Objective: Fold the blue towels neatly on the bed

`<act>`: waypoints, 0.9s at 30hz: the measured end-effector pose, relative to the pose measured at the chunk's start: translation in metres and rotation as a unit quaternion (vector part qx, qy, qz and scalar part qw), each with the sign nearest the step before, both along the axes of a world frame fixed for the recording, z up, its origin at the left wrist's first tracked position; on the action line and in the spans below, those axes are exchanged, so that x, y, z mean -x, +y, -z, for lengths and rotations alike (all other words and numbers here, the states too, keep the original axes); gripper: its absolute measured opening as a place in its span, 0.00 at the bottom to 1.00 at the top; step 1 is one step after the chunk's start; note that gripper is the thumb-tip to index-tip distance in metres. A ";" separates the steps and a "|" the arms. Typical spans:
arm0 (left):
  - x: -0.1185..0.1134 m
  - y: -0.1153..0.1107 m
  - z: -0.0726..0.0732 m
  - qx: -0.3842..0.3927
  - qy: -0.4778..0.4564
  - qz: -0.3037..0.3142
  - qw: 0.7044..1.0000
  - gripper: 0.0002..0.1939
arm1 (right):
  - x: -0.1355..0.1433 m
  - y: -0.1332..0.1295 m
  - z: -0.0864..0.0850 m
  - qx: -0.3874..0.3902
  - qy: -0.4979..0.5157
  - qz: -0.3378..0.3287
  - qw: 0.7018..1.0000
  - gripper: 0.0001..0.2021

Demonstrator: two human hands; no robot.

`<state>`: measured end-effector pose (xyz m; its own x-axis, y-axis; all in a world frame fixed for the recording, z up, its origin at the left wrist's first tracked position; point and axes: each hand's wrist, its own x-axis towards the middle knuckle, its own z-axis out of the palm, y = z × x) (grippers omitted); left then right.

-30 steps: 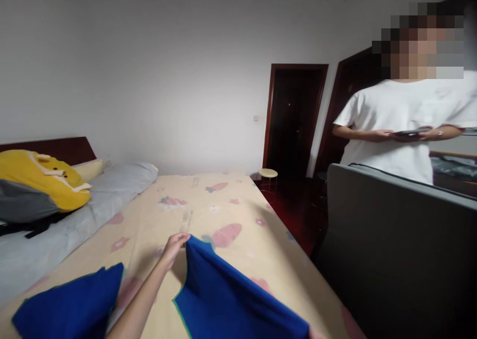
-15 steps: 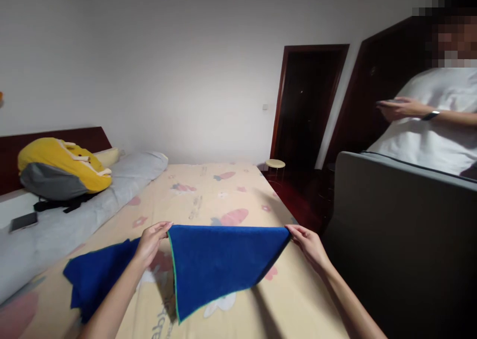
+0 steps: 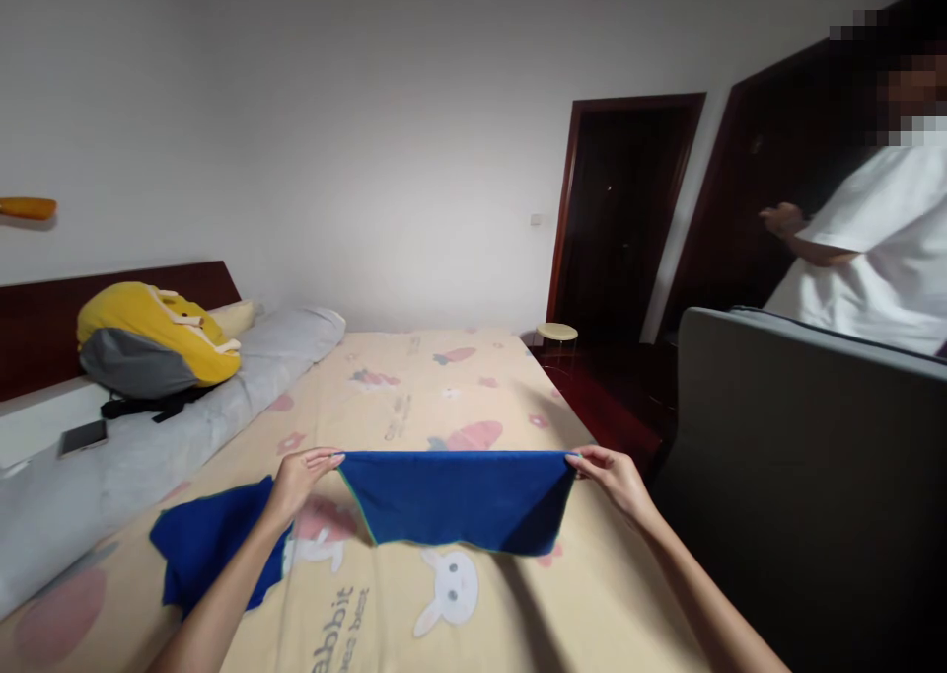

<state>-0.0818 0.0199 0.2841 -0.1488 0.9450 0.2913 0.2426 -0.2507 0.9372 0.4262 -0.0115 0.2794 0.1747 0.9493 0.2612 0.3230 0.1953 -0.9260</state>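
1. Held blue cloth [image 3: 459, 500]: strung between the two hands above the patterned bed [image 3: 628, 604], upper edge nearly straight and level, the rest hanging below it. Whether the lower edge brushes the bed, cannot tell.
2. Reason for the hold, my reading: one hand at each upper end keeps that edge taut and lets the fabric drop flat, few creases.
3. Left hand [image 3: 300, 481]: fingers drawn together in a pinch, thumb against fingertips, gripping the cloth's upper left corner. No gap seen beyond the fabric's thickness.
4. Right hand [image 3: 613, 476]: matching pinch on the upper right corner; fingers closed on the fabric, palm free of it.
5. Second blue cloth [image 3: 211, 540]: lying on the bed to the left, outline uneven, partly hidden by the left forearm. Neither hand's fingers grip it; its spot probably leaves working room in front.
6. Yellow-and-grey backpack [image 3: 140, 347]: farther left, on grey bedding [image 3: 288, 342].
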 end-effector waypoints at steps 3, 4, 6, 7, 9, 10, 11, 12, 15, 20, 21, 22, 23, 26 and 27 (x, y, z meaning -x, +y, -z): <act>0.002 0.000 -0.002 -0.006 0.016 -0.024 1.000 0.22 | 0.001 -0.001 -0.004 0.010 -0.013 -0.003 1.000 0.30; 0.002 -0.001 -0.003 -0.011 0.023 -0.027 0.999 0.21 | 0.000 -0.002 -0.006 0.010 -0.018 -0.003 1.000 0.30; 0.003 -0.003 -0.007 -0.024 0.039 -0.025 0.999 0.19 | -0.002 -0.004 -0.010 -0.004 -0.032 -0.003 0.999 0.29; 0.003 -0.004 -0.008 -0.031 0.048 -0.021 0.998 0.18 | -0.003 -0.005 -0.012 -0.017 -0.043 -0.006 0.999 0.27; 0.005 -0.009 -0.011 -0.048 0.058 -0.013 0.997 0.17 | -0.007 -0.010 -0.017 -0.044 -0.067 -0.015 0.997 0.25; 0.007 -0.011 -0.012 -0.056 0.061 -0.008 0.996 0.17 | -0.008 -0.012 -0.019 -0.052 -0.078 -0.020 0.995 0.24; 0.009 -0.014 -0.013 -0.062 0.065 -0.003 0.996 0.16 | -0.010 -0.015 -0.021 -0.053 -0.086 -0.026 0.995 0.23; 0.010 -0.016 -0.013 -0.059 0.068 0.003 0.996 0.16 | -0.012 -0.018 -0.023 -0.045 -0.089 -0.031 0.995 0.22; 0.015 -0.021 -0.014 -0.011 0.058 0.020 0.998 0.17 | -0.015 -0.022 -0.025 0.015 -0.066 -0.038 0.997 0.21; 0.014 -0.014 -0.013 0.061 0.029 0.027 0.997 0.21 | -0.015 -0.008 -0.016 0.069 0.000 -0.060 0.996 0.23; 0.012 -0.011 -0.012 0.075 0.023 0.030 0.996 0.21 | -0.013 -0.002 -0.013 0.074 0.005 -0.061 0.995 0.23; 0.009 -0.006 -0.010 0.088 0.015 0.033 0.995 0.22 | -0.012 0.004 -0.010 0.076 0.009 -0.058 0.995 0.24; 0.006 -0.002 -0.008 0.098 0.006 0.035 0.995 0.23 | -0.010 0.011 -0.007 0.075 0.011 -0.053 0.996 0.24; -0.006 0.014 -0.004 0.096 -0.017 0.026 0.995 0.24 | -0.004 0.031 -0.002 0.049 0.020 -0.029 0.998 0.26; -0.010 0.020 -0.004 0.087 -0.023 0.019 0.996 0.23 | -0.002 0.038 -0.002 0.035 0.023 -0.019 0.999 0.27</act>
